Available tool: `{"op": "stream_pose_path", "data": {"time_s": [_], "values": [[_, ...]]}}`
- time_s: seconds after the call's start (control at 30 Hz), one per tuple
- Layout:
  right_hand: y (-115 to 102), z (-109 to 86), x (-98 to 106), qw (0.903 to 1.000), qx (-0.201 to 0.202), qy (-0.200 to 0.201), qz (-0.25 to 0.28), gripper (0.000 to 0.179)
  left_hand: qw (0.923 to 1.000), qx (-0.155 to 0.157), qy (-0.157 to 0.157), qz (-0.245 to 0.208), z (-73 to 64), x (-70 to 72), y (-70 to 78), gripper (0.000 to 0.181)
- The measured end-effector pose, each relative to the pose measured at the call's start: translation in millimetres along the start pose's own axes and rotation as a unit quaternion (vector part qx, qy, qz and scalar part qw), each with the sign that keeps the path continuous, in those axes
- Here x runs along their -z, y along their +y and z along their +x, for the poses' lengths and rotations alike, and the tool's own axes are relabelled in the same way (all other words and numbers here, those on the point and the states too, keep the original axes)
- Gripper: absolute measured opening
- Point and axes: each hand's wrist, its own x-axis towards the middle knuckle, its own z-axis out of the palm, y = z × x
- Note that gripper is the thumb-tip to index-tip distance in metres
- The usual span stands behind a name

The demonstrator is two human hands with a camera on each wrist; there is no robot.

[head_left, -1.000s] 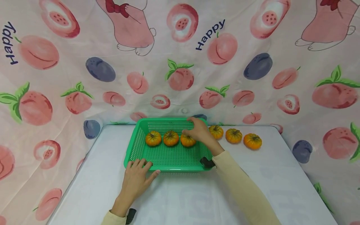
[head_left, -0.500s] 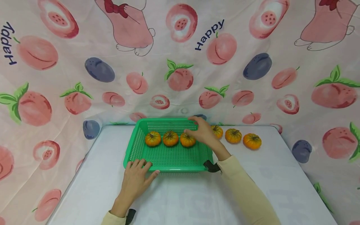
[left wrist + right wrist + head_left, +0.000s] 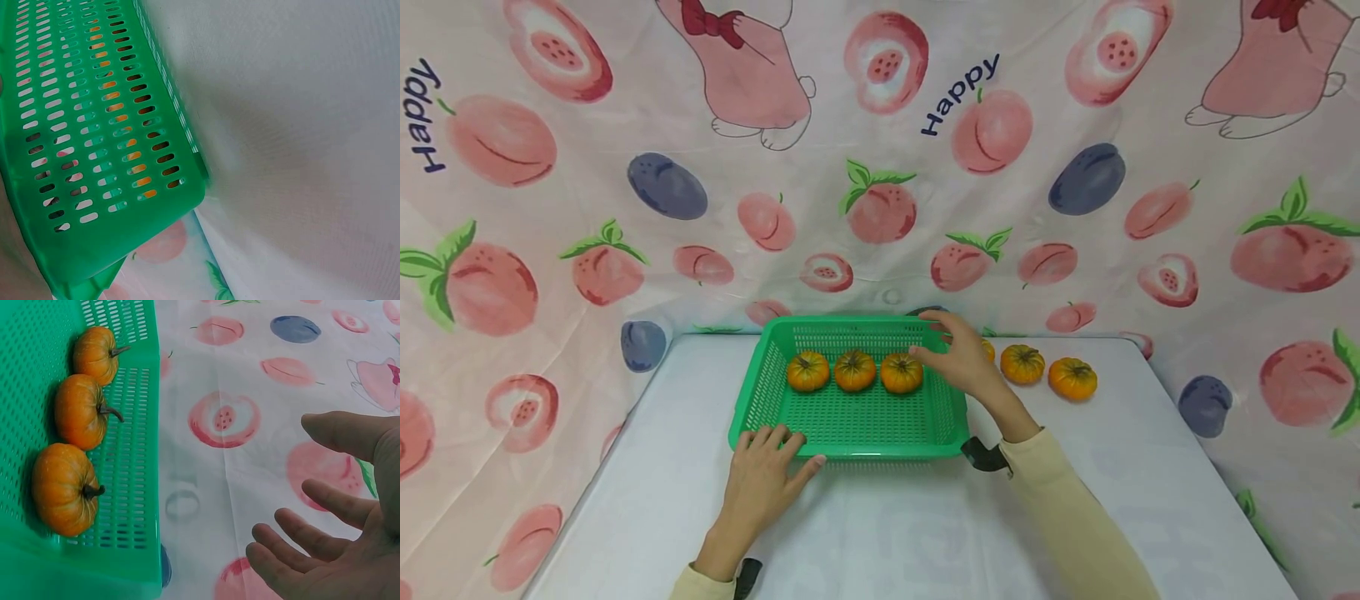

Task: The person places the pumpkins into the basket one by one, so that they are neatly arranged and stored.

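Three small orange pumpkins sit in a row along the back of a green plastic basket (image 3: 857, 448): a left one (image 3: 808, 371), a middle one (image 3: 855, 370) and a right one (image 3: 901, 373). My left hand (image 3: 765, 477) rests with spread fingers on the basket's front-left rim. Over the basket's right side hangs my right hand (image 3: 958, 354), holding nothing, just right of the third pumpkin (image 3: 67, 489). Its fingers are spread and apart from that pumpkin in the right wrist view. Only the basket's slotted side (image 3: 106, 137) shows in the left wrist view, with orange behind the slots.
Right of the basket, more pumpkins lie on the white table (image 3: 880, 533): one (image 3: 1022, 364), another (image 3: 1072, 379), and one partly hidden behind my right hand (image 3: 988, 348). A fruit-printed cloth (image 3: 880, 167) hangs behind the table.
My right hand has drawn away to the right from the third pumpkin in the basket, partly covering the nearest pumpkin outside. The left hand and the basket stay put.
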Motion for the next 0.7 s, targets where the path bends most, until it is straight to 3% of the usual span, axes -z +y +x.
{"op": "stream_pose_path", "data": {"time_s": [0.23, 0.7], "values": [[8, -10.2, 8, 0.9996, 0.003, 0.019, -0.02, 0.057, 1.0, -0.002, 0.0, 0.001, -0.2, -0.6, 0.0, 0.043], [32, -25.0, 27, 0.9984, -0.036, 0.04, -0.016, 0.058, 1.0, 0.005, -0.004, 0.006, -0.7, -1.8, -0.7, 0.042]]}}
